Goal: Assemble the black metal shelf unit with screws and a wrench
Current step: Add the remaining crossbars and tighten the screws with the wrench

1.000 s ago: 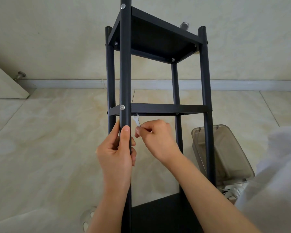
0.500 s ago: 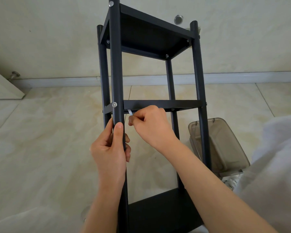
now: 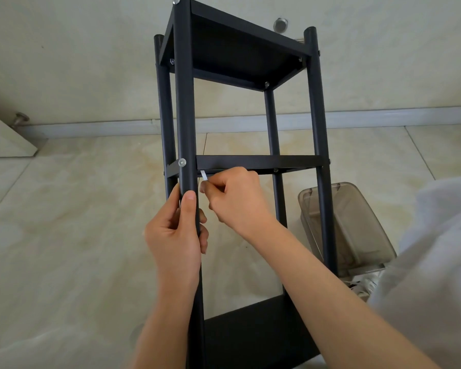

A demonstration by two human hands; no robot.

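Note:
The black metal shelf unit (image 3: 314, 107) stands upright before me on a tiled floor, with three shelves between four round posts. My left hand (image 3: 175, 235) grips the near post (image 3: 184, 102) just below the middle shelf (image 3: 258, 162). A silver screw head (image 3: 182, 162) shows on that post at the shelf's level. My right hand (image 3: 234, 199) pinches a small silver wrench (image 3: 204, 175) right under the middle shelf's near left corner, behind the post. Only the wrench's tip sticks out of the fingers.
A smoky clear plastic bin (image 3: 343, 227) sits on the floor behind the right posts. White cloth (image 3: 431, 249) covers the lower right. A baseboard (image 3: 91, 127) runs along the wall, with a pale door edge and stopper (image 3: 20, 118) at left.
My right hand with the wrench has risen from below the middle shelf up to its near left corner. The left hand keeps its grip on the post.

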